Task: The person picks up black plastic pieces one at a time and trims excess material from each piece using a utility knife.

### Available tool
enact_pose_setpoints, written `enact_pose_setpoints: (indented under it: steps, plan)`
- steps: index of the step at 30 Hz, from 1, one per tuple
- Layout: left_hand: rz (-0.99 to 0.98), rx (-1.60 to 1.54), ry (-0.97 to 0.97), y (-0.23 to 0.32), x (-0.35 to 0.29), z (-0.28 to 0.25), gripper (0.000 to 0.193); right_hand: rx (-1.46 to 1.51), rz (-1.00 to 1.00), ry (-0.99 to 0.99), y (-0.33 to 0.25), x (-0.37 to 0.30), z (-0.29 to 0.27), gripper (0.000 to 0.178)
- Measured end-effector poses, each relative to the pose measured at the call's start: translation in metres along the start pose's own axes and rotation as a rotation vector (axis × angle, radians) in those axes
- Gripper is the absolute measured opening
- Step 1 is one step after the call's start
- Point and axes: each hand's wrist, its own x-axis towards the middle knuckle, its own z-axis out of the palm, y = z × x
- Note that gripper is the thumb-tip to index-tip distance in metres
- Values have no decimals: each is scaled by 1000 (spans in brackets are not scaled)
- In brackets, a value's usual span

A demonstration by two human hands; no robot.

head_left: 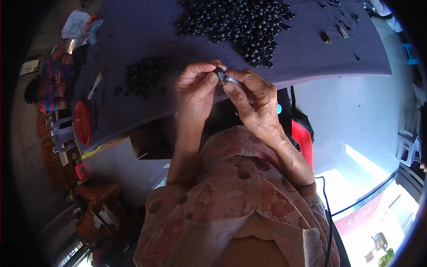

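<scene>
Over the near edge of the table, my two hands meet fingertip to fingertip. My left hand (pixel 199 85) pinches a small black rounded piece (pixel 218 70) between thumb and fingers; it looks like those in the piles. Closed around a small tool with a pale handle (pixel 231 80), my right hand (pixel 256 94) brings its grey, blade-like tip against the black piece. The exact kind of tool is partly hidden by my fingers. A large heap of hollow black pieces (pixel 231 26) lies beyond my hands, and a smaller dark heap (pixel 143 76) lies to the left.
The table carries a purple cloth (pixel 311 58). At left are a white-handled tool (pixel 95 85), a red dish (pixel 82 122) and a clear plastic bag (pixel 76 26). Two short tube-like items (pixel 327 37) lie far right. A red chair (pixel 303 138) stands below; another person (pixel 53 80) is far left.
</scene>
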Motion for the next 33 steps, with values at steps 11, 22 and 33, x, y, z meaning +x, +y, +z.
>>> enact_pose_setpoints:
  steps: [11, 22, 33]
  plan:
    - [50, 54, 51, -2, -2, 2, 14, -18, 11, 13, 4, 1, 4, 13]
    - [65, 37, 46, -4, -3, 0, 17, 103, 143, -15, 6, 4, 3, 14]
    - [-61, -191, 34, -6, -1, -12, 19, 204, 76, -60, 8, -2, 5, 18]
